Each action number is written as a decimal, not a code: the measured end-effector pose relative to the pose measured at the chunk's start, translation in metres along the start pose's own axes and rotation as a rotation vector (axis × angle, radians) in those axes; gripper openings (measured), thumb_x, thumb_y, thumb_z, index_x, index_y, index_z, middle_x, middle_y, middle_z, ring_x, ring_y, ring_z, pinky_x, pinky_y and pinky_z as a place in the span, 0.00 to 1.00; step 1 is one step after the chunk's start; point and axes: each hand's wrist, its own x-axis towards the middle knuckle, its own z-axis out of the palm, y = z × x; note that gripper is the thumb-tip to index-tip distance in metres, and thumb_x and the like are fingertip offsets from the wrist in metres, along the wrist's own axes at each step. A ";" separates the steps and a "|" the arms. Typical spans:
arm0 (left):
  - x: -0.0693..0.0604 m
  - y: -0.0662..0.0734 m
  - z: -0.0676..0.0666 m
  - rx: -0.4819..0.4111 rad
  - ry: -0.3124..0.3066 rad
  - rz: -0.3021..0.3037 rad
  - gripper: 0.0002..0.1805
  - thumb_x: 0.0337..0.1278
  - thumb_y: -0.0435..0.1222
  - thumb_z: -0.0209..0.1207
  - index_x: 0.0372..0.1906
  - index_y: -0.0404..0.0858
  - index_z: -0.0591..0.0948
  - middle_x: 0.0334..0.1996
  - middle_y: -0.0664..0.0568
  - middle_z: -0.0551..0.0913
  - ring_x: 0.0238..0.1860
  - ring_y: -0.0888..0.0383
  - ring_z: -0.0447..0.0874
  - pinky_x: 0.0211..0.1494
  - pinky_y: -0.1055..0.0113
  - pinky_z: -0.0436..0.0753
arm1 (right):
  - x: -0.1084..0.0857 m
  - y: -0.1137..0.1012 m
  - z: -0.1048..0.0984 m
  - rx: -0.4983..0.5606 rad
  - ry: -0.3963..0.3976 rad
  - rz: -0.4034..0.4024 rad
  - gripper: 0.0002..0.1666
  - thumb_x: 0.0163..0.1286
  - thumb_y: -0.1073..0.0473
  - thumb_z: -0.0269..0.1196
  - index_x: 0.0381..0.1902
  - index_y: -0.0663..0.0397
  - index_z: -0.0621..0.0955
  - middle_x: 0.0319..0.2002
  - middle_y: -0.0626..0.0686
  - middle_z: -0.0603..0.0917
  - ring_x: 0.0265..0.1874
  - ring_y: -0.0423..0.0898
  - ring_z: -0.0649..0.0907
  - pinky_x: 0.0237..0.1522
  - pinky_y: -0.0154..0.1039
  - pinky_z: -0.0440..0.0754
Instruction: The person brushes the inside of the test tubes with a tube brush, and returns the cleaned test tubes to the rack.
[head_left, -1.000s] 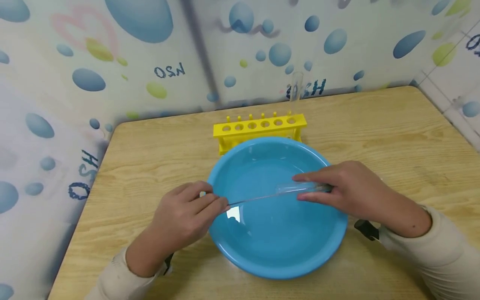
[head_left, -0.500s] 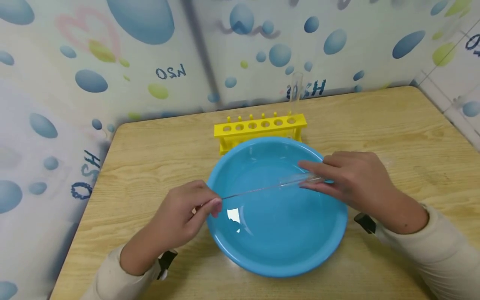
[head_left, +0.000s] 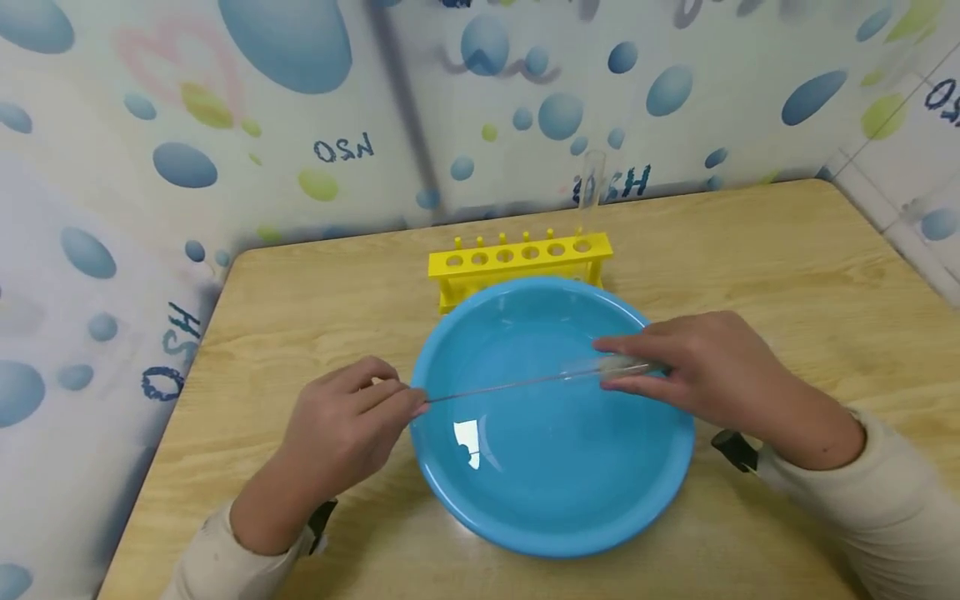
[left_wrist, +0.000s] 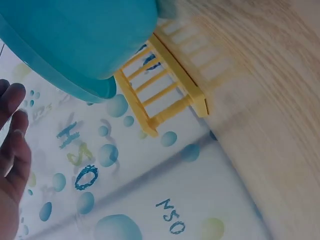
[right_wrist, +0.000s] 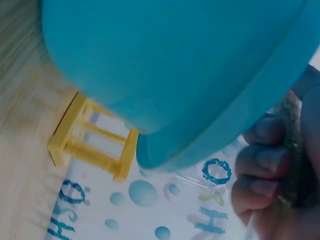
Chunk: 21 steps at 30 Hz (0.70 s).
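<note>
Over the blue basin (head_left: 555, 546), my right hand (head_left: 712, 375) grips a clear glass test tube (head_left: 581, 368), its mouth facing left. Inside the tube sits the pale bristle head (head_left: 621, 364) of a test tube brush, partly behind the fingers. The brush's thin twisted-wire handle (head_left: 495, 388) runs left out of the tube, and my left hand (head_left: 348, 425) pinches its end near the basin's left rim. Curled right fingers (right_wrist: 265, 165) show beside the bristles in the right wrist view. The left wrist view catches only part of my left hand (left_wrist: 12, 135).
Just behind the basin stands a yellow test tube rack (head_left: 517, 254). Another clear test tube (head_left: 592, 179) stands upright in its rightmost hole. The wooden table (head_left: 300, 325) meets a patterned wall at the back.
My left hand has drawn left with the wire handle, and the bristle head sits farther left in the tube. My right hand rose a little, then came back down.
</note>
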 end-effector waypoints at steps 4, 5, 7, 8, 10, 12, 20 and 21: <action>-0.005 -0.003 0.001 -0.193 -0.077 -0.101 0.18 0.77 0.42 0.50 0.32 0.42 0.85 0.23 0.58 0.85 0.24 0.66 0.75 0.27 0.76 0.79 | 0.001 0.003 0.004 -0.119 0.157 -0.135 0.34 0.73 0.28 0.49 0.46 0.42 0.89 0.17 0.39 0.78 0.15 0.32 0.71 0.16 0.25 0.61; -0.006 -0.005 0.001 -0.260 -0.109 -0.137 0.16 0.76 0.40 0.52 0.32 0.43 0.85 0.21 0.60 0.83 0.22 0.69 0.72 0.26 0.78 0.76 | 0.001 0.004 0.005 -0.136 0.183 -0.154 0.37 0.74 0.27 0.43 0.46 0.42 0.90 0.16 0.40 0.77 0.15 0.33 0.69 0.16 0.25 0.59; -0.007 -0.007 0.000 -0.401 -0.187 -0.228 0.13 0.74 0.35 0.54 0.31 0.45 0.83 0.18 0.62 0.78 0.20 0.73 0.67 0.23 0.80 0.72 | 0.001 0.005 0.005 -0.165 0.208 -0.174 0.38 0.75 0.28 0.42 0.46 0.42 0.90 0.15 0.41 0.74 0.14 0.34 0.68 0.15 0.26 0.58; -0.008 -0.008 -0.001 -0.473 -0.221 -0.270 0.12 0.73 0.32 0.55 0.31 0.45 0.82 0.17 0.63 0.75 0.19 0.74 0.66 0.22 0.80 0.71 | 0.001 0.006 0.005 -0.175 0.211 -0.178 0.38 0.75 0.28 0.41 0.46 0.42 0.89 0.15 0.41 0.74 0.14 0.35 0.68 0.15 0.26 0.58; -0.008 -0.009 -0.002 -0.580 -0.279 -0.351 0.13 0.71 0.29 0.55 0.31 0.46 0.82 0.16 0.63 0.72 0.18 0.74 0.64 0.20 0.78 0.70 | 0.000 0.007 0.005 -0.182 0.204 -0.176 0.39 0.75 0.28 0.40 0.47 0.43 0.89 0.16 0.42 0.75 0.14 0.35 0.69 0.15 0.26 0.59; -0.008 -0.010 -0.004 -0.611 -0.298 -0.378 0.13 0.70 0.27 0.55 0.31 0.46 0.82 0.16 0.63 0.71 0.18 0.74 0.64 0.19 0.76 0.70 | -0.001 0.007 0.005 -0.162 0.182 -0.166 0.39 0.75 0.28 0.40 0.48 0.44 0.89 0.17 0.41 0.78 0.15 0.34 0.70 0.15 0.26 0.60; -0.009 -0.012 0.005 -0.182 -0.092 -0.090 0.17 0.78 0.42 0.48 0.35 0.43 0.85 0.28 0.58 0.87 0.26 0.66 0.81 0.30 0.74 0.83 | -0.001 0.007 -0.002 -0.005 -0.181 0.077 0.24 0.63 0.44 0.71 0.56 0.42 0.85 0.28 0.38 0.87 0.20 0.29 0.74 0.22 0.27 0.70; -0.009 -0.011 0.005 -0.135 -0.076 -0.071 0.20 0.79 0.44 0.46 0.35 0.42 0.85 0.28 0.57 0.87 0.25 0.65 0.82 0.29 0.72 0.83 | -0.001 0.007 -0.002 0.004 -0.222 0.108 0.24 0.64 0.43 0.69 0.56 0.42 0.85 0.27 0.38 0.87 0.21 0.29 0.74 0.22 0.28 0.70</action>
